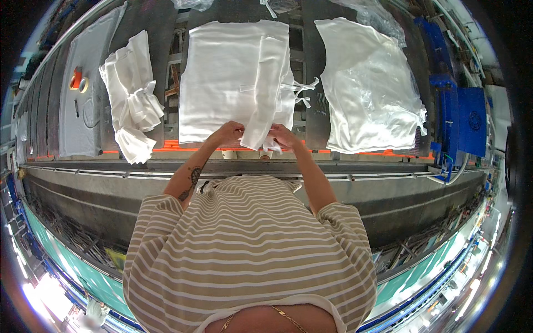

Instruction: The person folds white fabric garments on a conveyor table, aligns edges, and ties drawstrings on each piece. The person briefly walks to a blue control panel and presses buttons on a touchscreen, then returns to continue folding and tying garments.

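A white satin-like garment (220,79) lies flat on a dark board before me, one long narrow folded part (267,83) laid lengthwise over its right side. Thin white fabric ties (306,86) stick out past its right edge. At the near edge, my left hand (230,132) touches the cloth just left of the folded part's lower end. My right hand (282,135) is at the other side of that end, its fingers at a small gathered bit of white fabric (272,145). Both hands' fingertips are partly hidden, so their grip is unclear.
A bunched white garment (133,95) lies left; another white garment (368,91), partly under clear plastic (385,21), lies right. Tape rolls (83,85) and a pen (76,108) rest on a covered board at far left. Blue machinery (470,120) stands right. A metal rail (374,177) runs before me.
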Tool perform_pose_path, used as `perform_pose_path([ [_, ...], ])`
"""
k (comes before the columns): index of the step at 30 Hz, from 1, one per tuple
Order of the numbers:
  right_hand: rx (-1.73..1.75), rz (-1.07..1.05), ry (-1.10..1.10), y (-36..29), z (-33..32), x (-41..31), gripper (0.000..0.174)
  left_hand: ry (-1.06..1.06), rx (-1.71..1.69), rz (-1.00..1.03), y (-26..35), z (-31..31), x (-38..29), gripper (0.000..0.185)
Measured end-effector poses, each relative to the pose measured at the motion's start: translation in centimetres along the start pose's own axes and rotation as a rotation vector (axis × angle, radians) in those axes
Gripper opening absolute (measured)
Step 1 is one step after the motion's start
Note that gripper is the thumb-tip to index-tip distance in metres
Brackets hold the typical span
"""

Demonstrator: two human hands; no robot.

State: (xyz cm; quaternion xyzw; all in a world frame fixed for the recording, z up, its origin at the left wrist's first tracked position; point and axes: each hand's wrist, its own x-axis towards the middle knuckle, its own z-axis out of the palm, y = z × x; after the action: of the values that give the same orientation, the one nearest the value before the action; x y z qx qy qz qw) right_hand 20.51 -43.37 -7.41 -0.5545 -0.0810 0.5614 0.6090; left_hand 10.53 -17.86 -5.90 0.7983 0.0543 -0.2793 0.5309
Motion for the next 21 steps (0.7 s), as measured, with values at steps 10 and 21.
perform_pose_path([
  [10,-0.686,-0.118,0.457,-1.4,-4.2,-2.1,0.03,0.182,-0.026,0.136,-0.3,-4.4,0.2,0.027],
  [21,-0.222,-0.191,0.699,-0.7,-4.1,-3.1,0.03,0.469,0.077,-0.058,0.8,-4.8,1.1,0.038],
])
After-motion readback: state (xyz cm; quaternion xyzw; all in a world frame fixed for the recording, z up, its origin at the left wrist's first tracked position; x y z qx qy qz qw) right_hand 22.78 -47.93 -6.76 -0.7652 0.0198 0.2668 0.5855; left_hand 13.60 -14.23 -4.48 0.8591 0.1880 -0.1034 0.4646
